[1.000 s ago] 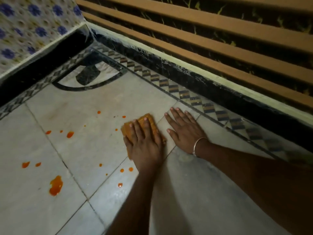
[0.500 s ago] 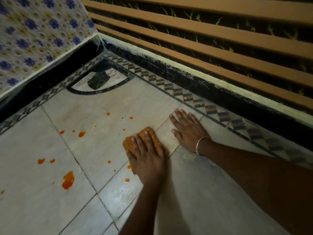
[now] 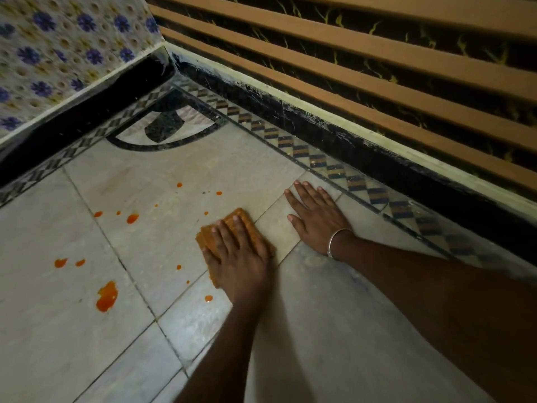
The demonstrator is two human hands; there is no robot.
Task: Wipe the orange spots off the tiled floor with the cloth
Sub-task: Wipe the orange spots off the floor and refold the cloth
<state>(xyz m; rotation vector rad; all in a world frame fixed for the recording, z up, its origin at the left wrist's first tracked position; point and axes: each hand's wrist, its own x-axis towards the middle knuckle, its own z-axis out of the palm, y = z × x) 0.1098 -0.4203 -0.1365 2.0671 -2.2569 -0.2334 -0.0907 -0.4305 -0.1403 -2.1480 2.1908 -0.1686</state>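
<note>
Cloth (image 3: 248,228): small folded orange-brown pad with a waffle texture, lying flat on the tiled floor (image 3: 174,164) near the patterned border.

Left hand (image 3: 236,254) lies on top of it, palm down, fingers straight and spread, pressing rather than gripping. Right hand (image 3: 318,221) is flat on bare tile just beside it, fingers extended and holding nothing. It looks like a brace.

Handling, as a judgement:
- The cloth is soft and light with no stiffness of its own, so it bunches if pulled by an edge.
- Best control is a flat palm over the centre with fingertips near the leading edge, as it is held now.
- The tile looks glossy, so the pad should slide easily and needs downward pressure to wipe instead of skate.
- Wet spots will probably smear, so a fresh face may be needed.

Work left:
- The largest orange spot (image 3: 107,296) is well left of the cloth.
- One drop (image 3: 208,299) sits beside the left wrist.
- Smaller drops (image 3: 132,218) are scattered up-left.

None of these are touched yet.
</note>
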